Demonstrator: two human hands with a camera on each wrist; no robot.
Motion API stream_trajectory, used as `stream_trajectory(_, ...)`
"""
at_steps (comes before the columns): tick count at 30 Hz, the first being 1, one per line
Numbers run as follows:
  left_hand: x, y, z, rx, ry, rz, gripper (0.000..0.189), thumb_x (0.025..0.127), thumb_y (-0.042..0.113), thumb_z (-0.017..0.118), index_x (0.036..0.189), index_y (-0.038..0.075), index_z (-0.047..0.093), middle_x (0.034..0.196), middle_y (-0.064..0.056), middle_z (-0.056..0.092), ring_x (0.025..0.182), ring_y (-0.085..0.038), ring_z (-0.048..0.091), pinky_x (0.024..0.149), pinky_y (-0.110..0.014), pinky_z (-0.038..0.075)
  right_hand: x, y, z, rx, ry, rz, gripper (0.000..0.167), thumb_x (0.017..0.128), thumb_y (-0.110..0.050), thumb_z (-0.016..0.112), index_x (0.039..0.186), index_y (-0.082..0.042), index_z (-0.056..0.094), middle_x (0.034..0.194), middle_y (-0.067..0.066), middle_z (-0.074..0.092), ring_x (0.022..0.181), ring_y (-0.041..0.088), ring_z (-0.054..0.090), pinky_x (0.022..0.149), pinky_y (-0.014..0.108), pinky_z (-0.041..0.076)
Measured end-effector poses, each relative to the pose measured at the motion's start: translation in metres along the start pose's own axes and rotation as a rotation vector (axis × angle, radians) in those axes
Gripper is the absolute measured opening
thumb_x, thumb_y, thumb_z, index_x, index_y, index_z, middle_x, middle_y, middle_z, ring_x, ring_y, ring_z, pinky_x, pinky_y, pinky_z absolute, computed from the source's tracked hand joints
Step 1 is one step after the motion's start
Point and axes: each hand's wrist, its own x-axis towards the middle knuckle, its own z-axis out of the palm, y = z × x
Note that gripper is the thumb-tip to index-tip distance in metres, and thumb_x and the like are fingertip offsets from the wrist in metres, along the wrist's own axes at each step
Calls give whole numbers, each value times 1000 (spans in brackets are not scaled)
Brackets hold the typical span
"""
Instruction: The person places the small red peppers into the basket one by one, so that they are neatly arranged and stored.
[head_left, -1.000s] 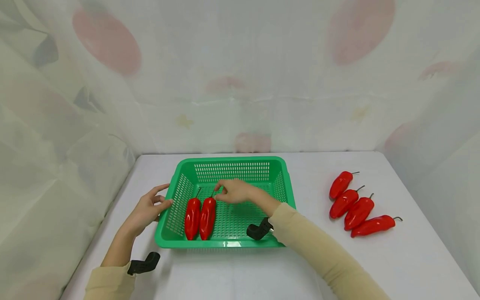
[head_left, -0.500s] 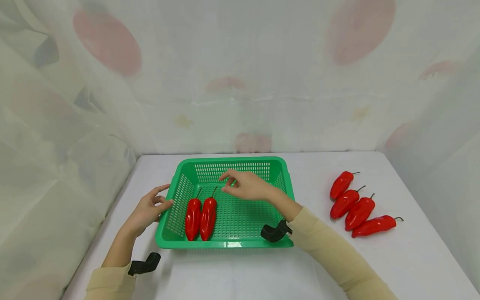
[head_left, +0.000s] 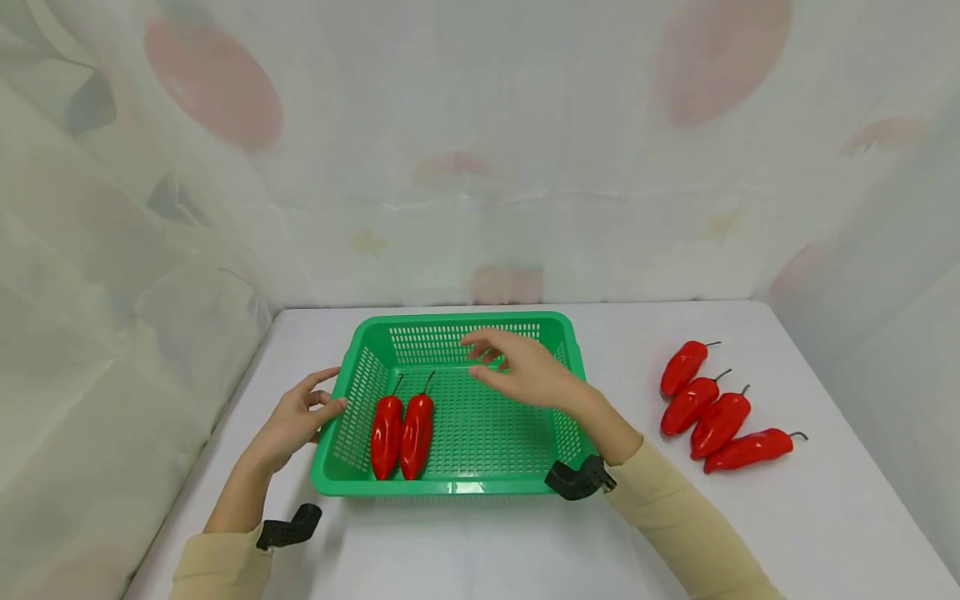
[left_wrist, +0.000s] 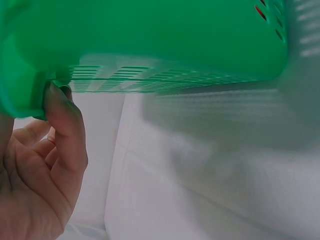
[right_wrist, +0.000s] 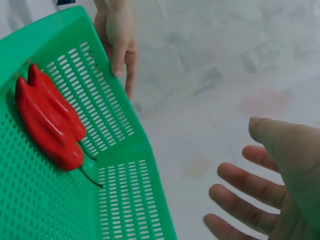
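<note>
A green plastic basket (head_left: 480, 487) stands on the white table. Two red chili peppers (head_left: 386, 437) lie side by side at its left, stems toward the back; the right wrist view shows the same peppers (right_wrist: 50, 125). My left hand (head_left: 294, 421) grips the basket's left rim, thumb on top; from below, the left wrist view shows its fingers (left_wrist: 70, 135) curled at the rim. Above the basket's right half hovers my right hand (head_left: 525, 371), holding nothing, its fingers (right_wrist: 250, 185) spread and relaxed.
Several more red peppers (head_left: 720, 425) lie grouped on the table (head_left: 615, 350) right of the basket. A patterned pale sheet (head_left: 480, 167) hangs behind and at the sides. Each wrist carries a black camera mount (head_left: 288, 527).
My right hand has let go at the stem of the right pepper in the basket, risen and moved right, its fingers opening. The left hand stays at the rim.
</note>
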Motion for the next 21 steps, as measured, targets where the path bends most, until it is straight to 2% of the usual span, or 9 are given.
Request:
stream_trajectory(4, 1, -1, 1, -2, 7, -5, 63, 91, 22, 59, 144, 13, 25, 94, -20, 53, 70, -24, 67, 61, -41, 57, -12, 3, -3, 16, 81, -24, 35, 90, -23, 59, 123, -16, 54, 111, -3, 61, 100, 11, 57, 81, 28, 51)
stream_trajectory(7, 1, -1, 1, -6, 9, -6, 63, 91, 23, 59, 144, 15, 25, 94, -21, 53, 71, -25, 67, 61, -41, 57, -22, 6, -4, 67, 136, -35, 34, 90, -20, 60, 123, -15, 54, 114, 0, 60, 103, 14, 57, 82, 30, 51)
stream_trajectory(12, 1, -1, 1, -7, 4, -1, 64, 91, 23, 59, 144, 15, 25, 95, -22, 53, 72, -26, 67, 62, -41, 57, -40, 16, -4, 135, 243, -21, 37, 89, -13, 61, 125, -14, 52, 116, 1, 58, 104, 15, 57, 83, 30, 51)
stream_trajectory(16, 0, -2, 1, -9, 8, 0, 64, 91, 23, 59, 144, 15, 25, 96, -22, 53, 72, -26, 67, 62, -41, 57, -54, 16, -7, 126, 364, -16, 39, 86, -3, 62, 123, -7, 53, 112, 8, 61, 104, 21, 57, 82, 37, 52)
stream_trajectory(21, 0, -1, 1, -13, 5, 7, 64, 91, 24, 58, 144, 15, 25, 96, -22, 53, 72, -26, 67, 62, -41, 57, -75, 2, -18, 76, 515, -9, 37, 82, 8, 61, 118, 4, 53, 109, 16, 61, 100, 27, 58, 80, 44, 52)
